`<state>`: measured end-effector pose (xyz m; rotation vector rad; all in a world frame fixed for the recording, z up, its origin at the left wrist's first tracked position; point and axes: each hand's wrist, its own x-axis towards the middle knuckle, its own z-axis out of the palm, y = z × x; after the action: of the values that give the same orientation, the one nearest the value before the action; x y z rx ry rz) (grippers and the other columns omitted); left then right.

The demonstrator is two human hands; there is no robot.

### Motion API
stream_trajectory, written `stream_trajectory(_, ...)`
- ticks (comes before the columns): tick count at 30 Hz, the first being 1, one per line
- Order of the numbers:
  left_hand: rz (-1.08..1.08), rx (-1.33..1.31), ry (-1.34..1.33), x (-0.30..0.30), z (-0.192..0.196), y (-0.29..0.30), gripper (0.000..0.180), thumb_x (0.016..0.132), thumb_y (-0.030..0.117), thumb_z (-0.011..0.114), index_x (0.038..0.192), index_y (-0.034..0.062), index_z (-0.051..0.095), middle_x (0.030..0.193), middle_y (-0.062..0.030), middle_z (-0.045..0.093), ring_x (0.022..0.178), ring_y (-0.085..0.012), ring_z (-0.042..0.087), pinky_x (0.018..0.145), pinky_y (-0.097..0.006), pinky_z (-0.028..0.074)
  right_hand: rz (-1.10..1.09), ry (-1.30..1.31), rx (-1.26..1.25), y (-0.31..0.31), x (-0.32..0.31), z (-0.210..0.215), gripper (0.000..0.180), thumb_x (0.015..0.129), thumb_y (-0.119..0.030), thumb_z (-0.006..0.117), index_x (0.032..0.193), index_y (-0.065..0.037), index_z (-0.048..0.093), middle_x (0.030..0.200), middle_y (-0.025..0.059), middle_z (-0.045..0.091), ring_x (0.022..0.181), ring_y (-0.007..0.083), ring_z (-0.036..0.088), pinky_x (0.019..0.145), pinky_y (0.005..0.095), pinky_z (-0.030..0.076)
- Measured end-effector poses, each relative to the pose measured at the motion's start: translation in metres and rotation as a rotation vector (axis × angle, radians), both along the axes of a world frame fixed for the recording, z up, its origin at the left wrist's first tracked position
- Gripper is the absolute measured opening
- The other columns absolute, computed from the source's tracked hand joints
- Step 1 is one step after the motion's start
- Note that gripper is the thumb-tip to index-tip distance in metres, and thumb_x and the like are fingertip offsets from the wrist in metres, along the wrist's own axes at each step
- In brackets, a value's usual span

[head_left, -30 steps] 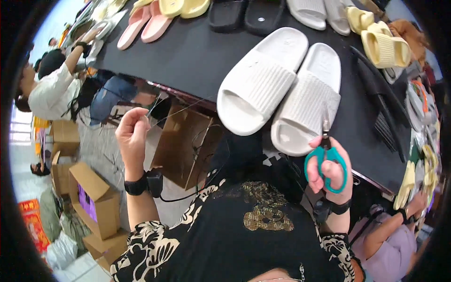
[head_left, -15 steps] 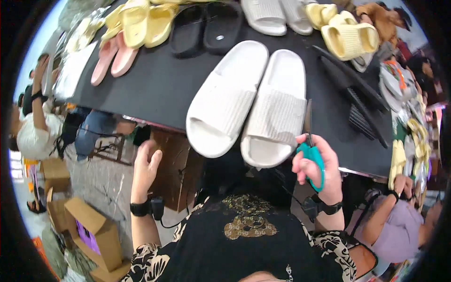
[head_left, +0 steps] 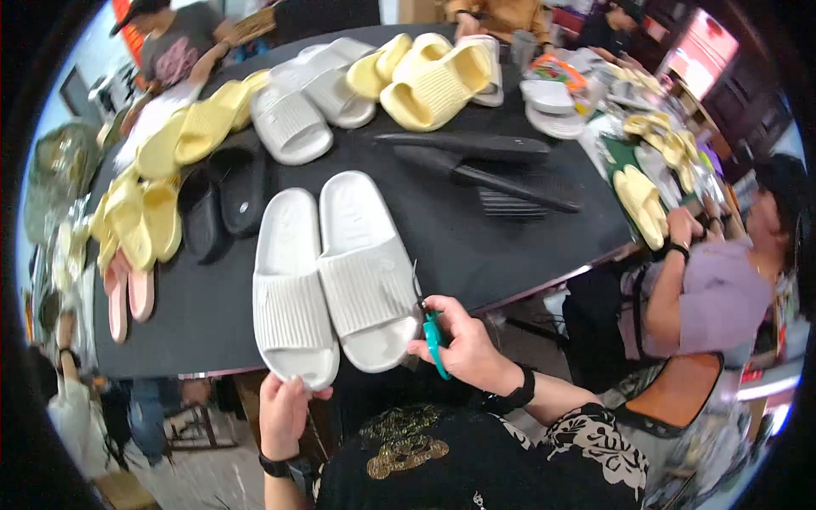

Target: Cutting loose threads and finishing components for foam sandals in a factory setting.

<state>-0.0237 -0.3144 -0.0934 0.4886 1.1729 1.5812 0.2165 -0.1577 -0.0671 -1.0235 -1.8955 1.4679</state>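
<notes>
This looks like a workshop full of slippers. Yellow slippers and black slippers sit on a big black table, and scissors are by white slippers. A person in a purple shirt sits by more slippers.

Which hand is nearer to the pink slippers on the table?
Left. The left hand is at the near end of the left white slipper, below and right of the pink slippers in view; the right hand, holding teal-handled scissors, is farther right.
</notes>
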Motion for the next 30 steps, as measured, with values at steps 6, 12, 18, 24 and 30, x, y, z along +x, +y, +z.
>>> stream_trajectory(6, -0.070, -0.027, 0.064, 0.004, -0.003, -0.002, 0.036, 0.083, 0.008, 0.052, 0.114, -0.0092, 0.048, 0.102, -0.0194, 0.062, 0.079, -0.0283, 0.064, 0.063, -0.040, 0.055, -0.127, 0.301, -0.102, -0.012, -0.005, -0.023, 0.060, 0.078, -0.006, 0.073, 0.125, -0.002, 0.036, 0.090, 0.0026, 0.056, 0.078, 0.0075, 0.055, 0.071, 0.0249, 0.048)
stream_trajectory(12, 0.063, 0.029, 0.083, -0.006, 0.015, -0.001, 0.038, 0.080, 0.004, 0.046, 0.116, -0.0080, 0.044, 0.102, -0.0207, 0.060, 0.079, -0.0304, 0.064, 0.057, -0.040, 0.056, -0.234, 0.418, -0.352, -0.007, 0.005, -0.002, 0.050, 0.079, -0.001, 0.066, 0.121, -0.004, 0.038, 0.094, 0.0043, 0.051, 0.077, 0.0087, 0.055, 0.066, 0.0251, 0.048)
stream_trajectory(18, 0.342, 0.085, 0.350, -0.062, 0.049, -0.024, 0.038, 0.086, 0.014, 0.049, 0.118, -0.0033, 0.042, 0.102, -0.0175, 0.059, 0.074, -0.0240, 0.063, 0.049, -0.033, 0.054, -0.347, 0.414, 0.005, 0.009, 0.026, 0.022, 0.047, 0.076, -0.007, 0.066, 0.117, -0.004, 0.044, 0.101, 0.0002, 0.046, 0.088, 0.0075, 0.046, 0.079, 0.0227, 0.040)
stream_trajectory(24, 0.517, 0.108, 0.525, -0.110, 0.092, -0.044, 0.049, 0.086, 0.015, 0.044, 0.130, -0.0046, 0.039, 0.114, -0.0140, 0.055, 0.096, -0.0196, 0.057, 0.078, -0.030, 0.048, -0.306, 0.355, 0.160, 0.021, 0.047, 0.065, 0.053, 0.075, -0.001, 0.066, 0.122, -0.004, 0.041, 0.097, 0.0014, 0.051, 0.084, 0.0070, 0.050, 0.075, 0.0219, 0.043)
stream_trajectory(30, 0.366, 0.186, 0.640, -0.125, 0.131, -0.014, 0.047, 0.084, 0.013, 0.044, 0.127, -0.0091, 0.044, 0.119, -0.0143, 0.055, 0.107, -0.0192, 0.054, 0.097, -0.030, 0.037, -0.206, 0.148, 0.229, 0.028, 0.051, 0.106, 0.053, 0.072, 0.000, 0.065, 0.120, -0.006, 0.045, 0.092, 0.0031, 0.055, 0.076, 0.0069, 0.053, 0.070, 0.0216, 0.045)
